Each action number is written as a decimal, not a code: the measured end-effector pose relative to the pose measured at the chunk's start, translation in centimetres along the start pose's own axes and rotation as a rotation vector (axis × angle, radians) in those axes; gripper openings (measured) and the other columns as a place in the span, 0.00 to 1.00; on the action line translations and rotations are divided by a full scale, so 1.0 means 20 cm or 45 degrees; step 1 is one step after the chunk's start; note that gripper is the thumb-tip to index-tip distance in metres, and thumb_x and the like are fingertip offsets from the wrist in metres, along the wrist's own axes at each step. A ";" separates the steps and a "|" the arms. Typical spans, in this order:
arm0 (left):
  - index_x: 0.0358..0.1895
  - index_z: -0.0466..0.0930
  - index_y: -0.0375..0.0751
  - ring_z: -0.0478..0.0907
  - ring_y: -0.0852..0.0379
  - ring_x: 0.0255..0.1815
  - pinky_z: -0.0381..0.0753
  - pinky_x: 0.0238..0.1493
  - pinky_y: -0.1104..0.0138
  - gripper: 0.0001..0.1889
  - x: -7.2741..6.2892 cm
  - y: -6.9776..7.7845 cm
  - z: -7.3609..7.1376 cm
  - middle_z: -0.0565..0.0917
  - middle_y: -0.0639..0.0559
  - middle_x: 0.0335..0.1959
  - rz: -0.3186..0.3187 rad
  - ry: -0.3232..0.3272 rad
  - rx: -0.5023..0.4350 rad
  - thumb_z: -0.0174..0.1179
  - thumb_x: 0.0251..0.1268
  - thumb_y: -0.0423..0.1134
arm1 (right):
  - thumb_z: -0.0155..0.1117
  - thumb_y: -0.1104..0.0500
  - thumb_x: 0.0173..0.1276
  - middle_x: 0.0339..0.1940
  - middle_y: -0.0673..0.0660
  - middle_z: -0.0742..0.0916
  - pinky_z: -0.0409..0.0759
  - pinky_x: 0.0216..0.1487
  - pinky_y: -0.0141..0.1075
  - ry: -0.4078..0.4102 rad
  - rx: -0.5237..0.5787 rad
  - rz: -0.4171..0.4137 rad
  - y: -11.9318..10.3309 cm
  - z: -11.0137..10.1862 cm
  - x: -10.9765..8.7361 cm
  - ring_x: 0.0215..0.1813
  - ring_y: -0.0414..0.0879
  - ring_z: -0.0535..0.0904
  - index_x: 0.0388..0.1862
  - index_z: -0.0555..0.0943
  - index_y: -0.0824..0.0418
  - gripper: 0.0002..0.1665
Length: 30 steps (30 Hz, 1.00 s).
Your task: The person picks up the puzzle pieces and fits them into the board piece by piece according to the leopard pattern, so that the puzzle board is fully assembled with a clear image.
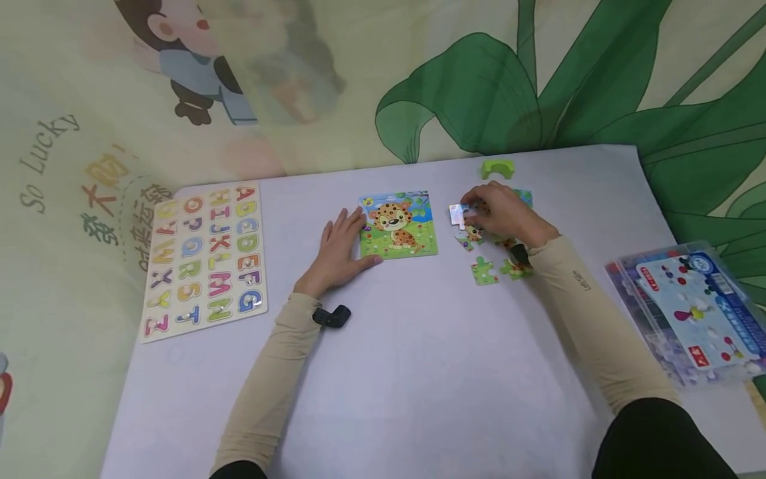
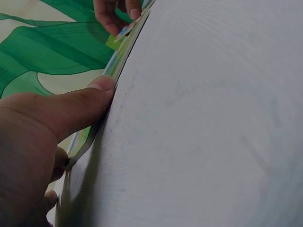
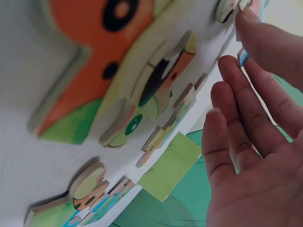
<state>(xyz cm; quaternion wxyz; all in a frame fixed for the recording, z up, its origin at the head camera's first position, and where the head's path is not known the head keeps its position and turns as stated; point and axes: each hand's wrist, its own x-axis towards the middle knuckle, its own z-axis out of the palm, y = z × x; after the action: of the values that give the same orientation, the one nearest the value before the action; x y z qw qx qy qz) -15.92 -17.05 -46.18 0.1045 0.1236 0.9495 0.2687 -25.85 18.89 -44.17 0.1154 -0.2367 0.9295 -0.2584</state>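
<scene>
A leopard picture puzzle board (image 1: 397, 229) lies on the table in the head view. My left hand (image 1: 337, 258) rests at its left side with fairly straight fingers; the thumb touches the near edge, as the left wrist view also shows. To the right of the board, my right hand (image 1: 507, 211) pinches a puzzle piece (image 1: 457, 215) between thumb and fingertips. Loose puzzle pieces lie beneath and around this hand, among them a green piece (image 1: 485, 271) nearer me and a blue-green piece (image 1: 524, 197) behind it. Large orange pieces (image 3: 94, 61) show close up in the right wrist view.
Behind the right hand stands a green arch block (image 1: 498, 168). An alphabet board (image 1: 205, 259) lies on the left of the white table (image 1: 431, 372). A clear plastic case (image 1: 688, 313) with a printed sheet sits at the right edge. A printed curtain (image 1: 335, 80) hangs behind.
</scene>
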 end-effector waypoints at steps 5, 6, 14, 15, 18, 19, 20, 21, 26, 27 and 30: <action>0.86 0.52 0.39 0.33 0.43 0.91 0.30 0.88 0.44 0.51 0.00 0.00 0.00 0.47 0.45 0.90 0.008 0.011 0.001 0.68 0.71 0.57 | 0.78 0.59 0.68 0.62 0.66 0.87 0.67 0.74 0.58 -0.027 -0.026 -0.005 -0.01 -0.01 0.01 0.65 0.61 0.78 0.64 0.84 0.66 0.28; 0.86 0.52 0.39 0.33 0.42 0.91 0.30 0.88 0.44 0.51 0.00 0.00 0.00 0.47 0.45 0.90 0.010 0.014 0.004 0.68 0.70 0.57 | 0.78 0.60 0.68 0.63 0.66 0.86 0.67 0.75 0.58 -0.033 -0.019 0.000 -0.02 -0.01 0.01 0.66 0.61 0.77 0.65 0.84 0.66 0.28; 0.86 0.54 0.41 0.34 0.44 0.91 0.31 0.88 0.45 0.50 0.01 -0.01 0.00 0.48 0.45 0.90 0.038 0.043 -0.002 0.69 0.70 0.58 | 0.78 0.66 0.66 0.60 0.66 0.86 0.79 0.65 0.56 0.044 0.132 0.009 -0.07 -0.02 0.02 0.61 0.60 0.80 0.64 0.82 0.68 0.28; 0.86 0.54 0.41 0.34 0.44 0.91 0.31 0.88 0.45 0.50 0.01 -0.01 0.00 0.48 0.45 0.90 0.040 0.046 -0.002 0.69 0.70 0.58 | 0.79 0.66 0.65 0.59 0.66 0.86 0.78 0.64 0.56 0.062 0.129 -0.006 -0.08 -0.02 0.03 0.60 0.60 0.81 0.63 0.83 0.67 0.28; 0.85 0.55 0.41 0.35 0.44 0.91 0.32 0.88 0.45 0.49 0.01 -0.01 0.00 0.50 0.44 0.89 0.041 0.056 -0.004 0.69 0.70 0.57 | 0.79 0.65 0.65 0.60 0.65 0.86 0.74 0.68 0.57 0.103 0.124 -0.031 -0.12 0.00 0.07 0.61 0.61 0.81 0.62 0.83 0.67 0.27; 0.85 0.56 0.41 0.35 0.43 0.91 0.33 0.88 0.45 0.49 0.01 -0.01 0.00 0.51 0.44 0.89 0.041 0.058 -0.004 0.69 0.70 0.57 | 0.79 0.65 0.64 0.60 0.65 0.87 0.73 0.68 0.58 0.110 0.123 -0.038 -0.14 0.01 0.09 0.61 0.61 0.81 0.62 0.83 0.67 0.27; 0.85 0.56 0.41 0.35 0.43 0.91 0.33 0.88 0.45 0.49 0.01 -0.01 0.00 0.51 0.44 0.89 0.041 0.061 -0.007 0.69 0.70 0.58 | 0.79 0.65 0.65 0.60 0.64 0.86 0.73 0.68 0.58 0.109 0.124 -0.037 -0.16 0.01 0.11 0.61 0.60 0.80 0.62 0.83 0.67 0.27; 0.85 0.56 0.41 0.35 0.44 0.91 0.33 0.88 0.45 0.49 0.01 -0.02 0.01 0.52 0.44 0.88 0.040 0.062 -0.008 0.69 0.70 0.58 | 0.79 0.65 0.65 0.61 0.64 0.86 0.73 0.69 0.57 0.107 0.126 -0.036 -0.18 0.02 0.12 0.61 0.60 0.80 0.62 0.83 0.66 0.27; 0.84 0.57 0.40 0.36 0.44 0.91 0.33 0.89 0.45 0.48 0.00 -0.03 0.02 0.52 0.45 0.88 0.033 0.066 -0.012 0.69 0.70 0.59 | 0.80 0.64 0.64 0.60 0.64 0.87 0.77 0.65 0.54 0.070 0.150 -0.061 -0.28 0.07 0.22 0.59 0.59 0.81 0.62 0.83 0.67 0.28; 0.84 0.57 0.40 0.36 0.44 0.91 0.33 0.88 0.45 0.48 0.00 -0.03 0.02 0.52 0.45 0.88 0.031 0.066 -0.012 0.69 0.69 0.59 | 0.81 0.64 0.64 0.60 0.64 0.87 0.78 0.64 0.53 0.062 0.149 -0.070 -0.30 0.09 0.25 0.59 0.59 0.82 0.61 0.84 0.67 0.28; 0.84 0.58 0.40 0.36 0.44 0.91 0.33 0.88 0.45 0.48 0.00 -0.03 0.02 0.52 0.45 0.89 0.025 0.068 -0.013 0.70 0.69 0.59 | 0.80 0.62 0.65 0.60 0.65 0.87 0.79 0.63 0.51 0.021 0.156 -0.083 -0.37 0.14 0.31 0.58 0.59 0.82 0.61 0.83 0.67 0.27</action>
<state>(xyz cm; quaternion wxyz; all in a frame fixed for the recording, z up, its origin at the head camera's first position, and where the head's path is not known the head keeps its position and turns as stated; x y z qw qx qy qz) -15.89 -17.44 -46.91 0.0770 0.1251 0.9493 0.2779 -27.39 9.12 -43.13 0.1135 -0.2571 0.9046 -0.3206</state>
